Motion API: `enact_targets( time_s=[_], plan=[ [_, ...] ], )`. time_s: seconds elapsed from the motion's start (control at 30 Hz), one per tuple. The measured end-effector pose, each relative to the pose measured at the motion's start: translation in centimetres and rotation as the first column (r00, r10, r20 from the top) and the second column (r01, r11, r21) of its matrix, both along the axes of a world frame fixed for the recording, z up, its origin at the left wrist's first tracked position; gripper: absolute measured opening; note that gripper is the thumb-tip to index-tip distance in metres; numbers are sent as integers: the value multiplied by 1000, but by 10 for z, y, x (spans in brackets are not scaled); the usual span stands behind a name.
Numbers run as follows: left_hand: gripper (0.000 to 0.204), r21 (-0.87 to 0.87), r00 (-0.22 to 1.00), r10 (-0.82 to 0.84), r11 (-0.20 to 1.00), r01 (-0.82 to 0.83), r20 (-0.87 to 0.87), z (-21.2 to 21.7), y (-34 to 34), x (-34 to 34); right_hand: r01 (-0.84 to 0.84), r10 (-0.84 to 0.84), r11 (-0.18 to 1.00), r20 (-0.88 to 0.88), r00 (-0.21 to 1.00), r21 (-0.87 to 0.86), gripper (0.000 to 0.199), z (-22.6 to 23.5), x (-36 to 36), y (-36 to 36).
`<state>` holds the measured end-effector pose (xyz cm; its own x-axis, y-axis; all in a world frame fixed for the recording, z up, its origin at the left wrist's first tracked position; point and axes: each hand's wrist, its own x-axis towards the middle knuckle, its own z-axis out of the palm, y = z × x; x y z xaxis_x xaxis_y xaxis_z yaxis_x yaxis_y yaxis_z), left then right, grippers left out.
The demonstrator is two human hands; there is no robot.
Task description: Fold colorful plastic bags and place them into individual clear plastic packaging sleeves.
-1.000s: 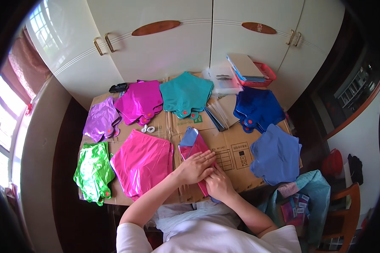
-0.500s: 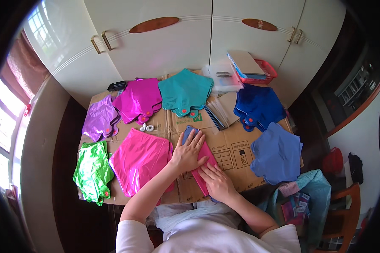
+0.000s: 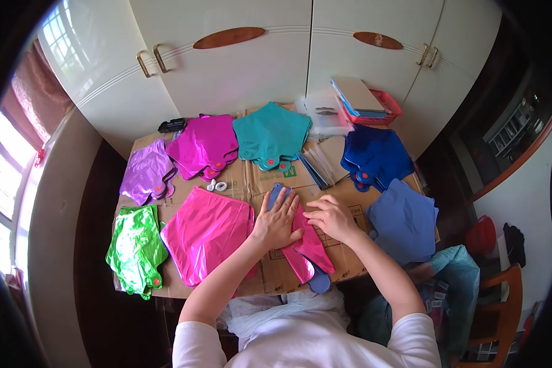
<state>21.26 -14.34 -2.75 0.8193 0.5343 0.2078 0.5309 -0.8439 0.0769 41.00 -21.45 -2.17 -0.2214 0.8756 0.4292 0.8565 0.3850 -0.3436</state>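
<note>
A narrow folded pink foil piece [image 3: 316,248], like an uninflated balloon, lies on the cardboard in front of me, with blue rounded tabs [image 3: 319,282] sticking out at its ends. My left hand [image 3: 276,222] presses flat on its upper part, fingers stretched and covering some of it. At its upper right edge is my right hand [image 3: 332,219], fingers loosely bent and apart, tips at the foil. The foil's near end spreads into two flaps. To the left is a stack of large pink foil pieces [image 3: 205,236]. Blue pieces [image 3: 405,222] are stacked to the right.
Around the cardboard [image 3: 343,265] lie more foil stacks: green [image 3: 135,248], lilac [image 3: 146,172], magenta [image 3: 202,147], teal [image 3: 272,136] and dark blue [image 3: 377,158]. Small white items [image 3: 216,185] sit mid-left. A red basket [image 3: 387,109] stands at the back, beneath white cabinets [image 3: 239,73].
My right hand has moved up and away from the foil's lower part to its upper right edge. The near end has spread apart, showing more blue tab. My left hand stays in place.
</note>
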Motion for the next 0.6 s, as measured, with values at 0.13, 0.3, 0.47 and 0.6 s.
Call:
enact_targets(
  time_s=[0.13,0.3,0.47,0.6],
  plan=[
    [84,32,1000,10,999,-10,0,1,-1,-1,-18,20,999,60,998,-41,23,7,2,-11],
    [85,33,1000,14,999,-14,12,-2,-1,-1,-33,53,993,177,983,-116,25,24,1,-25],
    [84,24,1000,16,1000,-17,19,-2,-1,-1,-33,74,985,246,966,-168,26,32,1,-44],
    [84,27,1000,17,999,-17,11,-3,-1,-1,-61,103,985,270,957,-159,26,34,1,-60]
  ],
)
